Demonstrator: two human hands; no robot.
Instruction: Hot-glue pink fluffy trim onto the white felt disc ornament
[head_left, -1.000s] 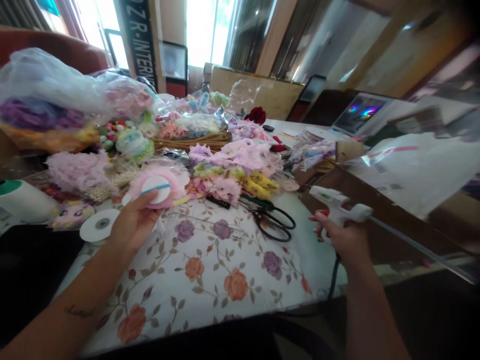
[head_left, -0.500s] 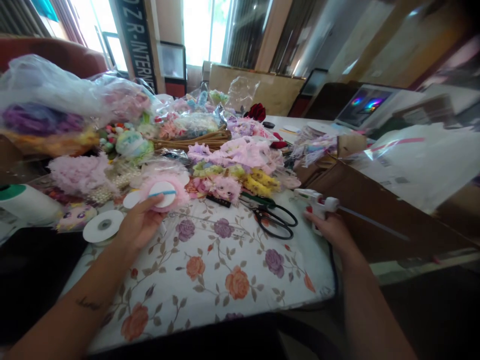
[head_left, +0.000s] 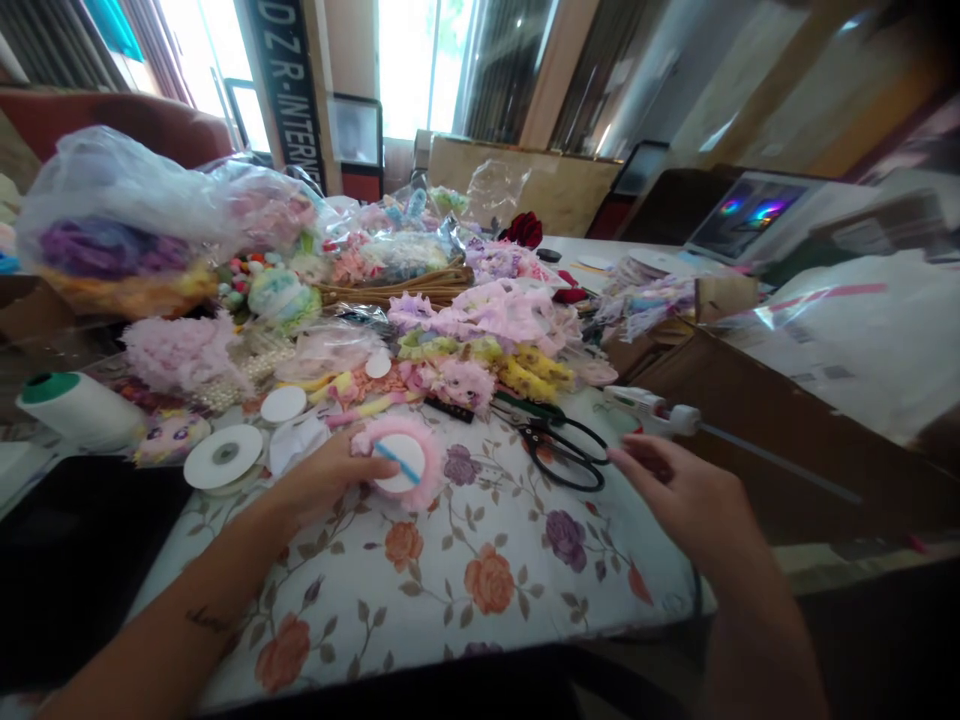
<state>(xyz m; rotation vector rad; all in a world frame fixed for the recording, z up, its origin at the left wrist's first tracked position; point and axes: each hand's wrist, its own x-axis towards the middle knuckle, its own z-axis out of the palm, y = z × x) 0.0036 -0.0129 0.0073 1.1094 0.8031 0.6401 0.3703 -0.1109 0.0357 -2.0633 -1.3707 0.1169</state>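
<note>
A: Pink rosette [head_left: 400, 468], where's it now?
B: Down on the tabletop [head_left: 450, 570], on the floral cloth. Left hand [head_left: 322, 482] has it; grip pinched on its near-left edge, fingertips [head_left: 365, 462] touching the frill. White disc w/ a blue strip faces up in the middle.
A: And the right hand [head_left: 686, 495]?
B: Holds nothing. Grip is loose, fingers spread & half curled, palm down above the cloth edge. Well apart from the rosette, off to the left grip's right.
A: What's closest to that right grip?
B: Glue gun [head_left: 651, 410], just beyond the fingertips, lying at the tabletop edge, nozzle pointing left. Not touched, as far as the view shows. Black scissors [head_left: 559, 450] lie between the two grips, a bit further out, closed or nearly so; can't tell exactly.
A: Around the left grip?
B: White ribbon spool [head_left: 225, 456] to its left, a small white disc [head_left: 283, 404] beyond that, both flat on the cloth. Further out, a heap of pink & yellow frilly trims [head_left: 480, 345], a wicker basket [head_left: 397, 285] behind them. Cardboard box [head_left: 750, 440] sits past the right grip, to its right.
</note>
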